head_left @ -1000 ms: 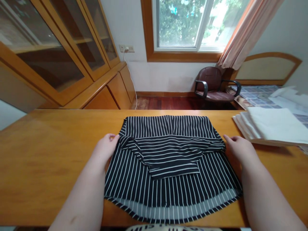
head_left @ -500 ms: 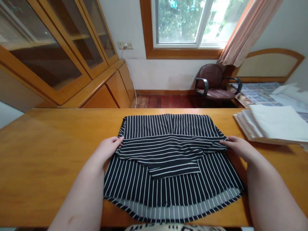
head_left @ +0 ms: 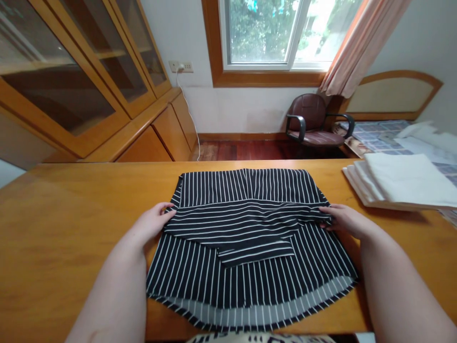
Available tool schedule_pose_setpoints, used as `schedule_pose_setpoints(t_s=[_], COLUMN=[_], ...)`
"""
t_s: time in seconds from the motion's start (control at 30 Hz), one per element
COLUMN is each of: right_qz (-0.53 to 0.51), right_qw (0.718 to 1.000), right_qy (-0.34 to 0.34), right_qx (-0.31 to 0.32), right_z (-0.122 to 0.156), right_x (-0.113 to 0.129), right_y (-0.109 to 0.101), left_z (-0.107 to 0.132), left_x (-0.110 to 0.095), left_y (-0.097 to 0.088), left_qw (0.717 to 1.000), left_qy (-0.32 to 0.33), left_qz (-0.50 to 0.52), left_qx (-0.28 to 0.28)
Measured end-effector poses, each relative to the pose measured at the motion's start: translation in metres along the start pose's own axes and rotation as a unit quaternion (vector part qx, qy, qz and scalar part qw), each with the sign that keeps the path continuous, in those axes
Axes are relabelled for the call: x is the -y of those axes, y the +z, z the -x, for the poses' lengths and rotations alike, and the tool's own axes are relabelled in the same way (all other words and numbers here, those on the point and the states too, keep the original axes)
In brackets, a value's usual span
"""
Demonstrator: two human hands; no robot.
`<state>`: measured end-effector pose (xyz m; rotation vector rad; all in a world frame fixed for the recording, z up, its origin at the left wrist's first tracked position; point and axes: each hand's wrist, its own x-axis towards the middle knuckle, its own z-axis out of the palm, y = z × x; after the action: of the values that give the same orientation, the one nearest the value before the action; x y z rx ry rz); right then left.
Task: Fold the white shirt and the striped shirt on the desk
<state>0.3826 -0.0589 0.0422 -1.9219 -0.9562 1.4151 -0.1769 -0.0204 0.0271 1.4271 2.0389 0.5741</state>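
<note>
A black garment with white stripes (head_left: 250,267) lies partly folded on the wooden table (head_left: 64,238), its sleeves laid across the middle. My left hand (head_left: 152,224) pinches the garment's left edge at the fold, fingers closed on the cloth. My right hand (head_left: 344,220) grips the right edge at the same height, fingertips curled into the fabric. Both forearms reach in from the near side.
A stack of folded white cloth (head_left: 400,183) sits at the table's right end. Beyond the table stand a dark red armchair (head_left: 314,124), a wooden glass-door cabinet (head_left: 89,81) on the left, a window and a bed at the right.
Both hands have moved inward from beside the garment onto its side edges and closed on the cloth. The view has shifted slightly right.
</note>
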Motion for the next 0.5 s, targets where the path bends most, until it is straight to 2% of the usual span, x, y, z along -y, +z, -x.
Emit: schedule_pose_setpoints(t_s=[0.1,0.13,0.17,0.23,0.3,0.37,0.43,0.5], right_qz=[0.087,0.088,0.066,-0.019,-0.064,-0.024,0.080,0.216], right_qw=[0.988,0.985,0.987,0.993,0.993,0.997,0.991,0.960], right_qy=[-0.050,-0.071,-0.086,-0.101,-0.091,-0.067,-0.057,-0.059], right_qx=[-0.114,-0.127,-0.120,-0.066,-0.026,-0.043,-0.095,-0.166], right_z=[-0.006,-0.007,-0.007,-0.006,-0.005,-0.005,-0.008,-0.012], right_x=[0.002,0.002,0.001,0.000,-0.001,-0.001,-0.001,-0.001], right_y=[0.005,0.007,0.009,0.012,0.013,0.013,0.010,0.005], left_z=[0.006,0.008,0.010,0.014,0.014,0.012,0.008,0.005], left_x=[-0.013,-0.017,-0.020,-0.024,-0.023,-0.019,-0.015,-0.014], left_y=[0.002,0.002,0.002,0.002,0.001,0.002,0.003,0.003], left_qw=[1.000,1.000,0.999,0.989,0.979,0.987,0.997,0.997], left_qy=[-0.016,-0.013,-0.007,0.001,-0.001,-0.011,-0.020,-0.032], left_qz=[-0.014,0.005,0.039,0.131,0.183,0.139,0.037,-0.057], left_qx=[0.014,0.019,0.030,0.063,0.086,0.081,0.061,0.041])
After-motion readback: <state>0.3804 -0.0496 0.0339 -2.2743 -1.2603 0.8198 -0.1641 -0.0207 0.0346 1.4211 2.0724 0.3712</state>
